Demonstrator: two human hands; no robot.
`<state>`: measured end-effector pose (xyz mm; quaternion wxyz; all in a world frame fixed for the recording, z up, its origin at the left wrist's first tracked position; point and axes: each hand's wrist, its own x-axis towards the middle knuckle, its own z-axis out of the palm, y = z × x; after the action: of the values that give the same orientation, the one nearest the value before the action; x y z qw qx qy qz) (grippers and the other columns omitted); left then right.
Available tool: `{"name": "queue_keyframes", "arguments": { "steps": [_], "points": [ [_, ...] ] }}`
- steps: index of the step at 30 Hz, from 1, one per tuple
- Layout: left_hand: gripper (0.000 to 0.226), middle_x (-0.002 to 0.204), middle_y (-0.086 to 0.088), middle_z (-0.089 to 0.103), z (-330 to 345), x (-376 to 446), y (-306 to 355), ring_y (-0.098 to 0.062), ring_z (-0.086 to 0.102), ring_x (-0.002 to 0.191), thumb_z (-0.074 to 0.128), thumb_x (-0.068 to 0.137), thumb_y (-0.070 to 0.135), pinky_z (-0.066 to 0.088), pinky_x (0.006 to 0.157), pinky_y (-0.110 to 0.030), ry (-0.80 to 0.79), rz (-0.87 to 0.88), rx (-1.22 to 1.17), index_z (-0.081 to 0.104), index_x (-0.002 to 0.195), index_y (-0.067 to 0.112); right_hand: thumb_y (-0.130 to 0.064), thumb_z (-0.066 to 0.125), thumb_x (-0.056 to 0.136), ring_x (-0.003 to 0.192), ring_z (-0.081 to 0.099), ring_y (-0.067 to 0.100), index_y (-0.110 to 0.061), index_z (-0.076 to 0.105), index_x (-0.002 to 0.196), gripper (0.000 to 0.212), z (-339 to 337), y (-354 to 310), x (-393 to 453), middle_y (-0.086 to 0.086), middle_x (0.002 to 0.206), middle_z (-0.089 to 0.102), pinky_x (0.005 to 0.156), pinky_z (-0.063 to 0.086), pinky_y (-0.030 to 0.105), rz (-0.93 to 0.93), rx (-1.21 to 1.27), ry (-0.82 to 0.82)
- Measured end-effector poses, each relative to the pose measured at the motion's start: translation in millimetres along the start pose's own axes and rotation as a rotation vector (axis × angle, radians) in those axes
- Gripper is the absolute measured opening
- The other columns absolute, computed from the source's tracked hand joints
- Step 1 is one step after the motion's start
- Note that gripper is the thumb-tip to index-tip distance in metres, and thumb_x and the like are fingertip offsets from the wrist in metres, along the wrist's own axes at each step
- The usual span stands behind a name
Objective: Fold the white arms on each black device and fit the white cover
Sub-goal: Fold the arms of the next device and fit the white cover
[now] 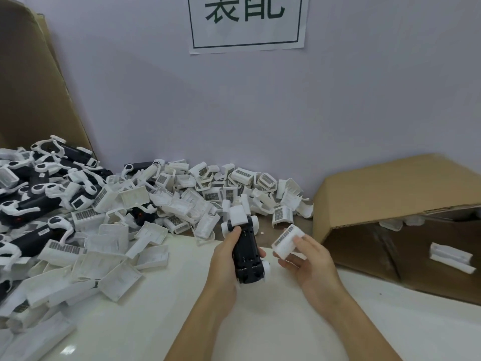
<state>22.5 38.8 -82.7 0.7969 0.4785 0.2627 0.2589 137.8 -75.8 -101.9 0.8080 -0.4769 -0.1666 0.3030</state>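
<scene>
Near the middle of the frame, a bit low, the left hand [226, 259] is curled round a black device [246, 252] and holds it up above the white bench [161, 308]. The thumb lies on the top of the device and the other fingers wrap under it. The device points away from the person, up the frame. White arms [238, 213] sit folded at its far end, and a round white part shows at its near end, low and to the right. Just to the right, the right hand [308, 259] holds a white cover [287, 241]. The fingers pinch it from the side and from below, and a dark patch of tiny print shows on its top. The cover is close to the device but does not touch it. Both forearms reach up from the bottom of the frame. On the left side of the frame lies a big pile of black devices [33, 201] with their white arms sticking out. Next to it, running along the wall to the middle of the frame, is a heap of loose white covers [182, 199]. At the right of the frame a brown cardboard box [395, 194] lies on its side with its open mouth facing the person, and a white piece [451, 257] rests inside it. A flat sheet of cardboard [28, 82] leans at the upper left. A paper sign [247, 22] with big dark letters hangs on the wall at the top.
</scene>
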Motion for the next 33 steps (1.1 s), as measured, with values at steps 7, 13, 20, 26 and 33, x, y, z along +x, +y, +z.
{"name": "queue_keyframes", "arguments": {
  "steps": [7, 13, 20, 26, 33],
  "points": [
    [0.035, 0.073, -0.017, 0.07, -6.6, -0.4, 5.9, -0.028, 0.064, 0.058, 0.051, 0.098, 0.038, 0.052, 0.056, -0.033, 0.036, 0.033, -0.025, 0.07, 0.089, 0.011, -0.014, 0.077, 0.081, 0.091, 0.063, -0.001, -0.029, 0.055, 0.099, 0.032, -0.2, 9.3, -0.2, -0.011, 0.1, 0.07, 0.07, 0.048, 0.01, -0.265, -0.747, 0.114],
    [0.033, 0.074, -0.014, 0.072, -13.5, 2.9, 10.8, -0.028, 0.062, 0.059, 0.048, 0.101, 0.037, 0.054, 0.05, -0.032, 0.088, 0.081, 0.002, 0.065, 0.097, 0.009, -0.017, 0.069, 0.082, 0.106, 0.052, 0.006, -0.026, 0.056, 0.123, 0.044, -2.6, 15.7, -0.4, -0.011, 0.113, 0.053, 0.079, 0.037, 0.002, -0.309, -1.195, -0.039],
    [0.033, 0.084, -0.015, 0.073, -12.8, 3.1, 7.1, -0.022, 0.067, 0.067, 0.049, 0.101, 0.039, 0.055, 0.055, -0.032, 0.081, 0.14, 0.076, 0.067, 0.103, 0.011, -0.024, 0.069, 0.087, 0.107, 0.051, 0.01, -0.017, 0.059, 0.132, 0.047, 0.6, 20.2, 0.6, -0.007, 0.111, 0.053, 0.095, 0.042, 0.024, -0.381, -1.268, 0.008],
    [0.026, 0.081, -0.015, 0.073, -7.9, 1.4, 4.5, -0.027, 0.071, 0.061, 0.043, 0.102, 0.022, 0.052, 0.054, -0.032, 0.085, 0.054, -0.048, 0.065, 0.102, 0.008, -0.015, 0.072, 0.088, 0.092, 0.066, -0.002, -0.018, 0.067, 0.125, 0.037, 3.6, 17.1, 8.3, -0.013, 0.104, 0.071, 0.067, 0.049, 0.008, -0.349, -0.487, 0.252],
    [0.024, 0.098, 0.012, 0.077, -2.5, -0.5, -1.8, 0.003, 0.071, 0.082, 0.044, 0.106, 0.025, 0.05, 0.06, -0.016, 0.008, 0.138, 0.187, 0.063, 0.118, 0.033, -0.024, 0.076, 0.086, 0.098, 0.064, 0.008, -0.016, 0.062, 0.129, 0.046, 32.6, 28.6, -9.1, -0.01, 0.11, 0.061, 0.08, 0.051, 0.014, -0.767, -0.71, 0.151]
  ]
}}
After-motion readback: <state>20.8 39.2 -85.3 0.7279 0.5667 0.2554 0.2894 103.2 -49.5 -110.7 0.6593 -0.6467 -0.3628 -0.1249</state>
